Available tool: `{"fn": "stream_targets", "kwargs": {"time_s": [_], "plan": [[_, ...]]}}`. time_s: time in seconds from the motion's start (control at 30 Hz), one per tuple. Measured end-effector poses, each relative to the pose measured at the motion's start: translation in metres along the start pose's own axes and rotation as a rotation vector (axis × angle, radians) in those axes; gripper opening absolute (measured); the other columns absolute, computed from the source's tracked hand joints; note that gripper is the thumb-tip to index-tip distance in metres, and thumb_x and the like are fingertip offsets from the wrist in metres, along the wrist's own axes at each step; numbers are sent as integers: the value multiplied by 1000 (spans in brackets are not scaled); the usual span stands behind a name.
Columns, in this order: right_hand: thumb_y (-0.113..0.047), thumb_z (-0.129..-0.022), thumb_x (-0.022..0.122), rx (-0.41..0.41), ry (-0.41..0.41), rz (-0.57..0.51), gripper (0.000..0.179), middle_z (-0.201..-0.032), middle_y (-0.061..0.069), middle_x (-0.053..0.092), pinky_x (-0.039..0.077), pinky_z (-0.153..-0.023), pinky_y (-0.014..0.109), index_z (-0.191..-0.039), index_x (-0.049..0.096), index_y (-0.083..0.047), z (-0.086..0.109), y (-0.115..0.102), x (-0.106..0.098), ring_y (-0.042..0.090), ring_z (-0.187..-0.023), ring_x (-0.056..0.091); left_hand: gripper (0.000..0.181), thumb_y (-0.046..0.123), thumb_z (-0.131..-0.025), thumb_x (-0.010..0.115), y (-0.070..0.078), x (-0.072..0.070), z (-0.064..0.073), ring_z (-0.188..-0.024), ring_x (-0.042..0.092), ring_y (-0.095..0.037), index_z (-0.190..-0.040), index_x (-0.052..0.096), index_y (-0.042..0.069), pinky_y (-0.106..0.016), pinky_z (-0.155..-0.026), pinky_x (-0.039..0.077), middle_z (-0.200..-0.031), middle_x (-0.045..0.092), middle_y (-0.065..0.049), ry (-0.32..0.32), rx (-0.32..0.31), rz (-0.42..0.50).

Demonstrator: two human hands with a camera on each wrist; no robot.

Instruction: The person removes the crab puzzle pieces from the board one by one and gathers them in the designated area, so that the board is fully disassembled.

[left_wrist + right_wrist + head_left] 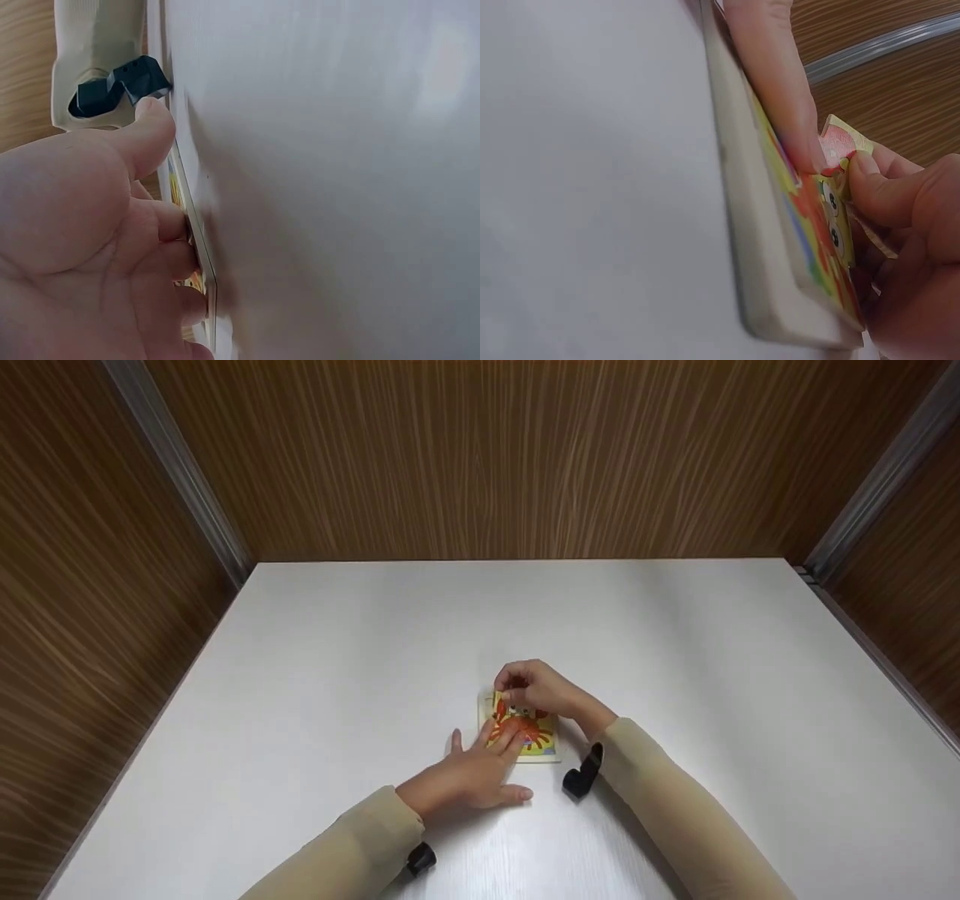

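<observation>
So the crab puzzle board [552,758] is lying on the white table [337,645], about midway between the left and right edges and well away from the far edge. It's got a pale rim round a yellow picture with a red crab on it.

The left hand [476,776] comes in over the board's near left corner with its fingers spread: three reach onto the crab, the little finger points off past the left edge, and the thumb sticks out short of the near edge. Can't tell if the thumb touches the table.

The right hand [541,688] is up by the far left corner, thumb and fingers pinching a small yellow-and-red puzzle piece [840,139], tilted up off the board. Both sleeves [667,795] are beige, and brown wood-grain panels [480,457] stand behind the far edge and along the sides.
</observation>
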State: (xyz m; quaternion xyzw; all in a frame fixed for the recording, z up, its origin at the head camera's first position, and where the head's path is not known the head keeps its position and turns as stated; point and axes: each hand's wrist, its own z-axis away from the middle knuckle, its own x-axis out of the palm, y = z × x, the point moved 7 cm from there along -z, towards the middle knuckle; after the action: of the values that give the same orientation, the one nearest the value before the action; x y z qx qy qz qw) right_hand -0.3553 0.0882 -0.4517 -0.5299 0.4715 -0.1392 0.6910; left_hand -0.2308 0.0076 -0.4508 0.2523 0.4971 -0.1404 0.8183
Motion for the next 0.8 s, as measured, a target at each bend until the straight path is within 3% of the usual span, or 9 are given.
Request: {"fn": "stream_targets", "kwargs": {"time_s": [0.37, 0.47, 0.63, 0.8], "plan": [[1, -89, 58, 1, 4, 25, 13, -86, 6, 60, 43, -56, 25, -92, 65, -9, -1, -3, 1, 18, -72, 50, 84, 63, -88, 42, -4, 0, 1, -140, -6, -28, -151, 12, 17, -68, -100, 6, -155, -1, 1, -6, -30, 17], [-3, -90, 58, 41, 4, 55, 13, -88, 4, 60, 43, -55, 26, -95, 67, -12, -1, -2, 2, 18, -72, 50, 82, 62, -88, 42, -3, -3, 0, -140, -2, -28, -150, 16, 16, -65, -103, 7, -155, 4, 1, -10, -42, 33], [-9, -90, 61, 103, 3, 92, 14, -90, -1, 63, 45, -55, 26, -96, 71, -17, -1, 3, -2, 17, -73, 52, 82, 61, -89, 43, 2, -6, -4, -140, 2, -32, -149, 22, 10, -57, -107, 10, -155, 11, -5, 31, -49, 80], [-10, -87, 65, 93, -7, 81, 11, -91, -1, 66, 46, -63, 27, -95, 72, -15, -2, 3, -4, 16, -78, 54, 83, 60, -89, 42, 6, -2, -10, -140, -2, -34, -148, 20, 6, -53, -109, 9, -155, 7, -10, 69, -63, 80]]}}
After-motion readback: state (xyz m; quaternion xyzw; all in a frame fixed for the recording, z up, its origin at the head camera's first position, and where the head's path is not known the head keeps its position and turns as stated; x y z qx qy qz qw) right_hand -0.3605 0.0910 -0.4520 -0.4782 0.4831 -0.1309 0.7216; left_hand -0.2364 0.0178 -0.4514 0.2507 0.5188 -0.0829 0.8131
